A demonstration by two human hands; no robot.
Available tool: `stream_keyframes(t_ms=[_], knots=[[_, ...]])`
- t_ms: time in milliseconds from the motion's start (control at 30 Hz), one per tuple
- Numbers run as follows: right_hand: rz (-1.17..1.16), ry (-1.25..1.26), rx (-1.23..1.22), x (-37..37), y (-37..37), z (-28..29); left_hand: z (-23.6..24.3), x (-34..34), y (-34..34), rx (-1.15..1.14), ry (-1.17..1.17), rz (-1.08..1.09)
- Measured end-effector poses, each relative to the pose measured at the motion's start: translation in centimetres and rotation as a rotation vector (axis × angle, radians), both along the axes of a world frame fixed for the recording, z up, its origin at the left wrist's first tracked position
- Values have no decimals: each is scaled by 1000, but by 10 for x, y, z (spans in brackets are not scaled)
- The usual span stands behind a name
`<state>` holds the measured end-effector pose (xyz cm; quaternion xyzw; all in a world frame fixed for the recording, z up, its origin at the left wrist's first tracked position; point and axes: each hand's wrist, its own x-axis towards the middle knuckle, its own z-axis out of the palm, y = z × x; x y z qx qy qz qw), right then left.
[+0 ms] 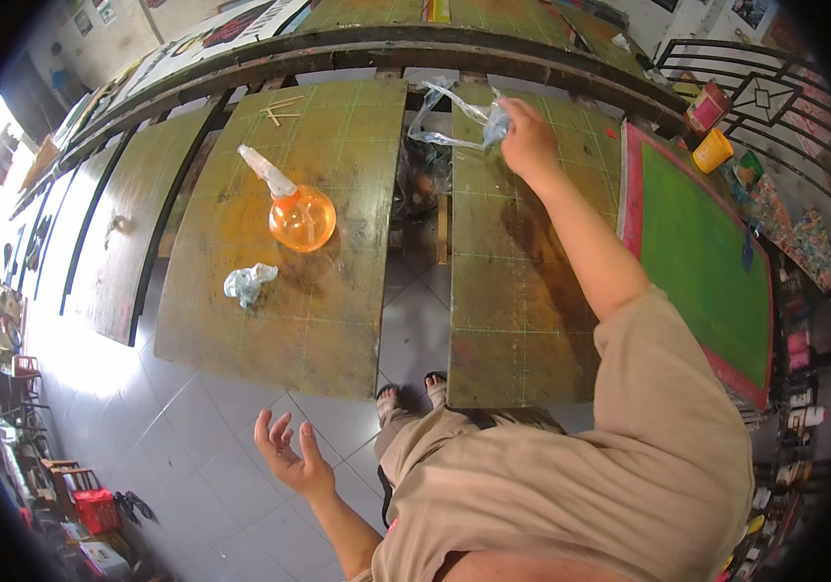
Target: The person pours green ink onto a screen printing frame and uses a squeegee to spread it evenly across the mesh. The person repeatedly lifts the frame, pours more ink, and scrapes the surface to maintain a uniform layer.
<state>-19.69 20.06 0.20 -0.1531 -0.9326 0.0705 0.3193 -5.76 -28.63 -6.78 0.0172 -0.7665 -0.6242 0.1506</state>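
My right hand (532,139) is stretched out over the far end of the right board (503,310), its fingers closed on a clear, bluish plastic bag (496,124). A loop of the thin plastic hangs left over the gap between the boards. Low over the tiled floor, my left hand (296,464) is empty, its fingers loosely bent and the thumb apart. On the left board (241,335) stands a round spray bottle (303,221) with orange liquid and a whitish sprayer head. Nearer me lies a crumpled wad of pale plastic or cloth (250,284). Several thin wooden sticks (281,110) rest at the far end.
A green screen-printing frame (697,257) with a pink border leans or lies at the right. Beyond it are a yellow cup (713,150), a red can (709,105) and a black railing (765,97). A dark beam (338,56) runs across the far side. More boards line the left.
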Motion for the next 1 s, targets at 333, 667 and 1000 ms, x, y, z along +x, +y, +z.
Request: stream_keyframes(t_ms=[333, 667, 1000], knots=[[53, -158, -723, -22, 5, -18, 10, -84, -28, 12, -1, -141], [141, 275, -290, 80, -171, 19, 52, -151, 38, 627, -298, -924], [225, 130, -214, 192, -258, -1, 76, -35, 166, 965, -1103, -1517]])
